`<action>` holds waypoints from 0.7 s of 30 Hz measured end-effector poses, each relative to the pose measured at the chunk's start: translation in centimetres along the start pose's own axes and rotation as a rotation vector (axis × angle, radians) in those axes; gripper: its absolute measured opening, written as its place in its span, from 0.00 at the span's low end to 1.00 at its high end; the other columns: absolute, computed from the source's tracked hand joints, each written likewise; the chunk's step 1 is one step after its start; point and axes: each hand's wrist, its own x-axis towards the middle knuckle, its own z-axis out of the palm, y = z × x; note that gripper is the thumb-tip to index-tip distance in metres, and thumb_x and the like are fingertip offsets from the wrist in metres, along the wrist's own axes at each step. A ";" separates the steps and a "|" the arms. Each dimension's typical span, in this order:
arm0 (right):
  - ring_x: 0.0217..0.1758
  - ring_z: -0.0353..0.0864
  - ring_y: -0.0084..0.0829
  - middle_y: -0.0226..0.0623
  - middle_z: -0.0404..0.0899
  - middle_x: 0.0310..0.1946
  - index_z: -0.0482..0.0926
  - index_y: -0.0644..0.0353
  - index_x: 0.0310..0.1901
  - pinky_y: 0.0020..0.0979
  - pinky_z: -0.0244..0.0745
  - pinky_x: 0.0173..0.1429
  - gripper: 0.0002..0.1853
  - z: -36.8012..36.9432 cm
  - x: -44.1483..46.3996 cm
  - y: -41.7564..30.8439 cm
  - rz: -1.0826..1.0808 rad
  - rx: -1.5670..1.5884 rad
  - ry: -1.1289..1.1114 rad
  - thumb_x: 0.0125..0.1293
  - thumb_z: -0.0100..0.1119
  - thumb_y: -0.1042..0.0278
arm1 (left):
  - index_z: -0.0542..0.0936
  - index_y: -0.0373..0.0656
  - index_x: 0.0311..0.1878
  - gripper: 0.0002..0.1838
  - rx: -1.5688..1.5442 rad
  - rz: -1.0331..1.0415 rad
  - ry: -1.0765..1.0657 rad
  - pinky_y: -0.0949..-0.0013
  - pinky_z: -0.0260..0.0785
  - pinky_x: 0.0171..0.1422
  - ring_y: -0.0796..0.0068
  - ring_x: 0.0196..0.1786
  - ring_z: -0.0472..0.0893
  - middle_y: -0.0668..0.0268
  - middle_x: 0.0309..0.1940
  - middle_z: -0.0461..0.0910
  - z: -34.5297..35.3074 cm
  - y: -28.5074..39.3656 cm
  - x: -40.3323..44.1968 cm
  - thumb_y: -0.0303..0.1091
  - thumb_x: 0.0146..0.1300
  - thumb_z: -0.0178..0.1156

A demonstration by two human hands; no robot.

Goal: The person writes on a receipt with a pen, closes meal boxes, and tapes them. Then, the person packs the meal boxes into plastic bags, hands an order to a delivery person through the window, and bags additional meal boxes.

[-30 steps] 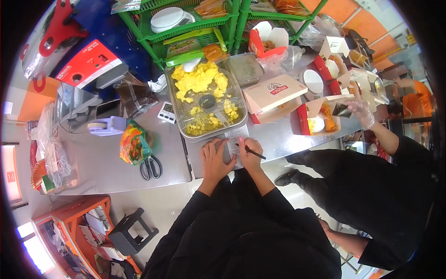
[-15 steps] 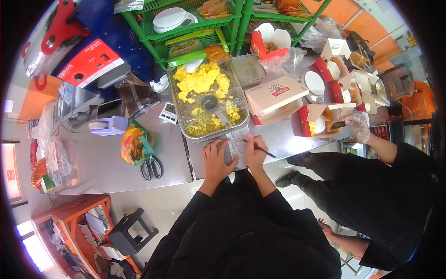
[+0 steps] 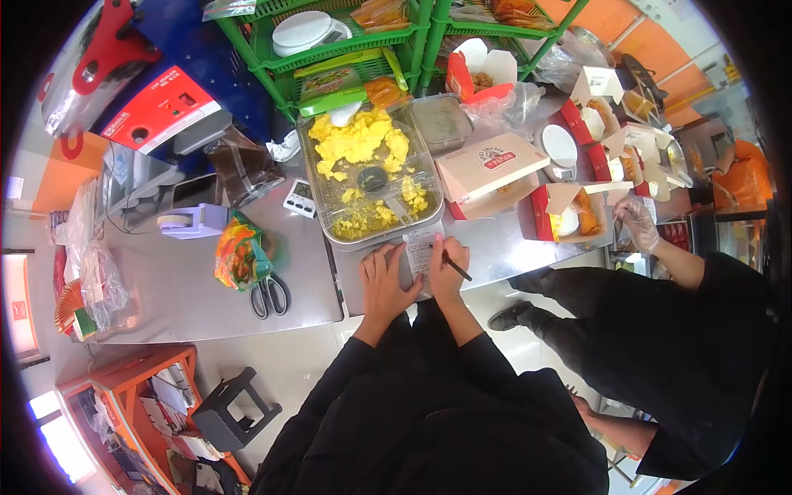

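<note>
My left hand (image 3: 384,282) rests on the steel table with its fingers spread, at the left edge of a printed paper slip (image 3: 419,254). In my right hand (image 3: 447,268) is a black pen (image 3: 456,267), held over the right side of the slip. Just beyond both hands sits a clear-lidded tray (image 3: 375,234) of yellow scrambled egg. A closed carton (image 3: 493,163) with red printing lies right of the tray. Left of my left hand are black-handled scissors (image 3: 269,297) and a colourful packet (image 3: 240,257).
A co-worker's gloved hand (image 3: 635,221) is at the right, near an open food box (image 3: 569,216). A timer (image 3: 300,198), tape dispenser (image 3: 193,221) and white scale (image 3: 558,148) stand on the table. Green racks (image 3: 330,62) rise behind; a black stool (image 3: 235,410) is below left.
My right hand has shifted slightly over the slip with the pen, out to the right and back. The co-worker's gloved hand has drawn away from the open food box, and the dark piece it held has left the box.
</note>
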 end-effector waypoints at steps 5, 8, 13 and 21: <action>0.24 0.68 0.37 0.34 0.67 0.18 0.69 0.57 0.20 0.36 0.59 0.34 0.15 0.1 0.4 -0.6 -0.188 0.080 -0.114 0.63 0.59 0.69 | 0.71 0.46 0.60 0.38 0.008 0.006 -0.016 0.53 0.50 0.66 0.56 0.58 0.63 0.61 0.55 0.66 -0.1 0.0 0.0 0.45 0.43 0.69; 0.25 0.68 0.37 0.34 0.68 0.18 0.70 0.57 0.20 0.36 0.59 0.35 0.14 0.3 0.2 -0.1 -0.083 0.063 -0.064 0.62 0.60 0.68 | 0.71 0.47 0.60 0.38 0.000 -0.002 -0.015 0.53 0.49 0.66 0.56 0.59 0.63 0.60 0.55 0.66 0.1 -0.1 -0.1 0.45 0.43 0.69; 0.25 0.68 0.34 0.32 0.70 0.18 0.72 0.57 0.20 0.36 0.59 0.37 0.14 -0.4 1.3 -1.0 0.004 0.078 -0.098 0.60 0.62 0.64 | 0.72 0.47 0.59 0.36 0.020 0.002 -0.005 0.53 0.53 0.65 0.55 0.58 0.64 0.61 0.55 0.67 -0.1 0.1 0.0 0.45 0.43 0.69; 0.26 0.67 0.33 0.31 0.70 0.17 0.72 0.58 0.20 0.35 0.59 0.39 0.15 0.3 1.2 -0.4 -0.059 0.112 -0.169 0.59 0.63 0.62 | 0.72 0.47 0.59 0.36 -0.007 0.013 -0.003 0.51 0.49 0.67 0.54 0.60 0.62 0.60 0.56 0.66 0.2 -0.2 -0.1 0.44 0.42 0.68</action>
